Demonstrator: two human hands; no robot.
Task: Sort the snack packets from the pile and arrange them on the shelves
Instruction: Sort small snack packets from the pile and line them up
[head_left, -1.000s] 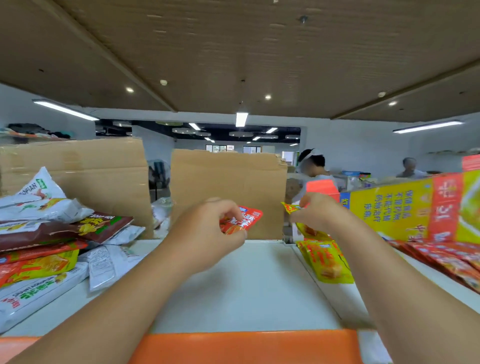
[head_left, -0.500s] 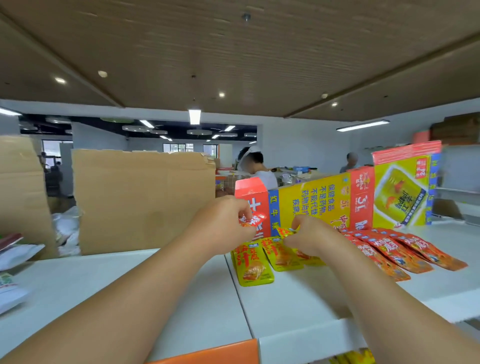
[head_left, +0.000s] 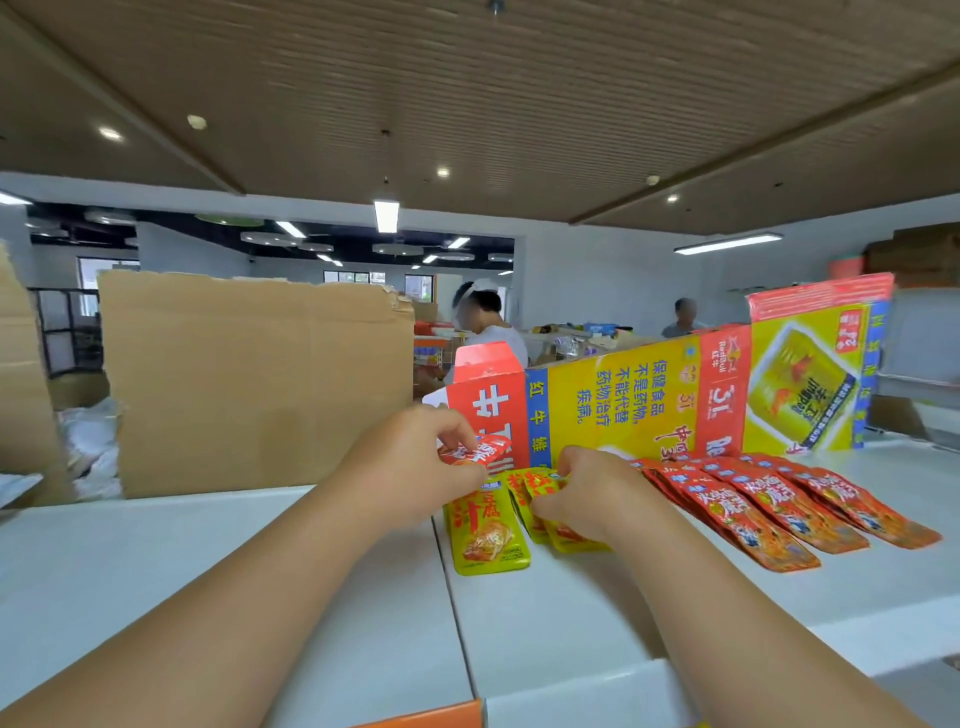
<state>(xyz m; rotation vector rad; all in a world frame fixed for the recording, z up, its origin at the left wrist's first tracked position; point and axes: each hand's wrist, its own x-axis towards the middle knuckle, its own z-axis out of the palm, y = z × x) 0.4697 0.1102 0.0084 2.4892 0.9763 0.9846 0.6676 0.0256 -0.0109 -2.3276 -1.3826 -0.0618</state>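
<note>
L hand (head_left: 415, 467) pinches small glossy red pkt (head_left: 475, 452), ctr frame | R hand (head_left: 582, 493) fingers curled on yellow pkt (head_left: 540, 488), flat on white shelf (head_left: 571, 613) | flat oblong red pkts (head_left: 753, 499) fanned ctr-right

Lighting: bright, even, indoor. Sources overhead: rectangular ceiling panel (head_left: 386, 215), strip light (head_left: 727, 242) at right, small recessed downlights (head_left: 110, 134). White shelf (head_left: 208, 561) reads pale, near washed out; shadows on it are faint and soft-edged. Glossy red packets (head_left: 769, 501) show small glints.

Focus: print on the yellow packet (head_left: 488, 535) is legible; left hand (head_left: 415, 467) and right hand (head_left: 587, 493) are slightly soft. Background people (head_left: 488, 332) are blurred.

Wide-angle: ceiling boards (head_left: 519, 78) bow, and the forearms stretch toward the bottom corners.
</note>
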